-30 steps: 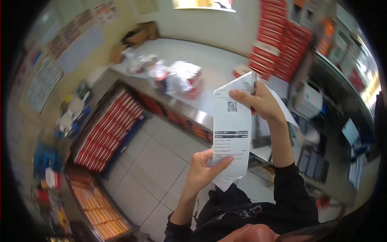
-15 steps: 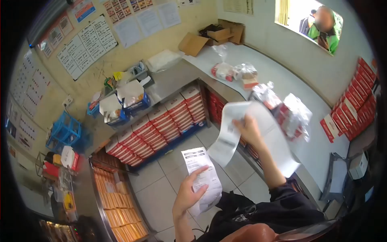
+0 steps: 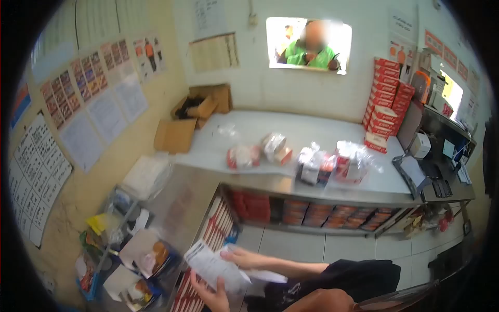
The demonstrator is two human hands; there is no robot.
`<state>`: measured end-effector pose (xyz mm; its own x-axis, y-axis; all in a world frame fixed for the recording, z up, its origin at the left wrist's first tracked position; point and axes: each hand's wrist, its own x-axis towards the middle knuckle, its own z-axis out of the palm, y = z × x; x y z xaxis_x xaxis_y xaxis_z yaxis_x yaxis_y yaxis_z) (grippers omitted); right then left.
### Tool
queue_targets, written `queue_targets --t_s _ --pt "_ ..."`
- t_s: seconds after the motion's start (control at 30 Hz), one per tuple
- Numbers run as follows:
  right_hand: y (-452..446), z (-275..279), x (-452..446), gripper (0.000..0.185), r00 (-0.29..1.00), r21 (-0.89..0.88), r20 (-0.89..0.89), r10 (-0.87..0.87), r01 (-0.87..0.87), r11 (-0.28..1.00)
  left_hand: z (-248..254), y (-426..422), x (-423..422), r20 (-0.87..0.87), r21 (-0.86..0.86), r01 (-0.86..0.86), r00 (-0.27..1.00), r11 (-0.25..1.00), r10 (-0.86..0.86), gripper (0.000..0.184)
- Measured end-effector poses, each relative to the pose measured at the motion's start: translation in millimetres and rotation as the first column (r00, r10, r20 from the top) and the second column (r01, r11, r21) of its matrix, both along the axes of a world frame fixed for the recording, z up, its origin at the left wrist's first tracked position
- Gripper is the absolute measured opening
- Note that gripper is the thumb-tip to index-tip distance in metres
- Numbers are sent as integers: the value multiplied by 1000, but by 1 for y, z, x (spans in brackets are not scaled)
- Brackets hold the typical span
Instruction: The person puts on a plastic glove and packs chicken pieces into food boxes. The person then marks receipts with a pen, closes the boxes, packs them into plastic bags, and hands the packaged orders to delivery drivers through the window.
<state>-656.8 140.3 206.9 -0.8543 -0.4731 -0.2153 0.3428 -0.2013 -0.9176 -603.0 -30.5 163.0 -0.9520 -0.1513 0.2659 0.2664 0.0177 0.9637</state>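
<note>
My left hand [image 3: 212, 297] grips a long printed receipt [image 3: 213, 268] from below, thumb over its face. My right hand [image 3: 244, 258] is closed at the receipt's upper right edge, its fingertips touching the paper. From under that hand a second white paper strip [image 3: 267, 277] sticks out to the right, partly hidden by the hand and the receipt. To the left, on the steel counter, two opened boxes of food stand side by side: one box [image 3: 148, 255] is farther back, the other box [image 3: 132, 288] nearer.
Several plastic-wrapped packs, one a red and white pack [image 3: 351, 162], line the white counter [image 3: 208, 156]. Red boxes [image 3: 384, 99] are stacked at the right wall. An open cardboard box [image 3: 200, 106] sits at the back left. A person in green [image 3: 312, 54] stands beyond the wall opening.
The view has swung right and up toward the white counter. My right hand has lowered its long paper strip from over the counter and brought it beside the receipt in my left hand.
</note>
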Motion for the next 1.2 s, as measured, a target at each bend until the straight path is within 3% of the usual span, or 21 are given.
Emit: queue_targets --t_s 0.03,0.1,0.13,0.17,0.23,0.27,0.3,0.37,0.43,0.53,0.63,0.7,0.73,0.8,0.83,0.87,0.93,1.0,1.1,1.17,1.2 --pt "-17 -14 -7 50 982 169 -154 111 -85 982 4 -17 -4 32 16 14 999 1000 -15 67" --pt "-47 -25 -20 53 817 369 -573 61 191 910 32 -37 -17 163 19 -5 987 1000 2 69" --pt "-63 -26 -31 46 856 453 -499 138 121 883 32 -45 -19 89 77 -45 995 996 38 67" --pt "-82 -20 -39 39 839 264 -540 70 90 960 30 -56 -17 13 120 -104 995 987 103 64" --pt "-127 12 -42 35 942 241 -302 148 -75 968 38 -99 7 409 168 -23 911 986 -48 52" --pt "-157 10 -52 41 891 217 -380 249 -176 960 39 -113 19 402 206 -116 915 972 24 47" --pt "-189 25 -48 53 929 31 -157 336 -335 942 40 -134 30 383 240 -196 919 951 93 42" --pt "-244 14 -47 61 693 261 -210 689 -640 723 39 -182 56 459 154 -545 778 824 429 40" --pt "-290 -12 -25 64 561 387 -271 782 -680 623 39 -221 68 504 69 -749 596 659 625 37" --pt "-389 -20 8 28 562 361 -271 782 -693 624 30 -308 76 259 136 -892 452 431 854 36" --pt "-479 -18 12 23 640 256 -438 631 -584 770 32 -413 69 -12 227 -895 392 385 920 41" --pt "-524 -31 -2 25 724 514 -122 679 -539 667 -2 -485 66 18 -554 -750 423 361 906 52" --pt "-534 -47 2 25 716 539 -71 695 -558 630 -29 -507 49 -20 -409 -840 399 356 917 51" --pt "-560 -81 5 31 766 388 -593 247 3 922 -87 -532 43 -40 -240 -914 345 326 938 49" --pt "-570 -77 -1 31 757 401 -597 267 -7 916 -117 -541 48 -33 -450 -840 356 304 934 52" --pt "-569 -64 1 36 866 165 -469 176 -110 980 -139 -546 53 -4 -642 -712 371 282 929 54" --pt "-574 -81 9 56 962 -158 -116 248 -265 951 -138 -555 52 162 -701 -595 404 393 900 51" --pt "-600 -130 18 52 970 -110 34 242 -237 965 -123 -559 56 316 -732 -460 425 503 848 49" --pt "-639 -166 20 37 944 293 -246 219 -143 945 -111 -579 63 343 -804 -305 463 510 817 59" --pt "-633 -187 13 34 910 129 -308 278 -250 960 -116 -587 67 314 -852 -233 490 470 813 76" --pt "-634 -180 10 36 950 198 -163 265 -232 952 -116 -588 68 341 -843 -218 489 492 802 76"
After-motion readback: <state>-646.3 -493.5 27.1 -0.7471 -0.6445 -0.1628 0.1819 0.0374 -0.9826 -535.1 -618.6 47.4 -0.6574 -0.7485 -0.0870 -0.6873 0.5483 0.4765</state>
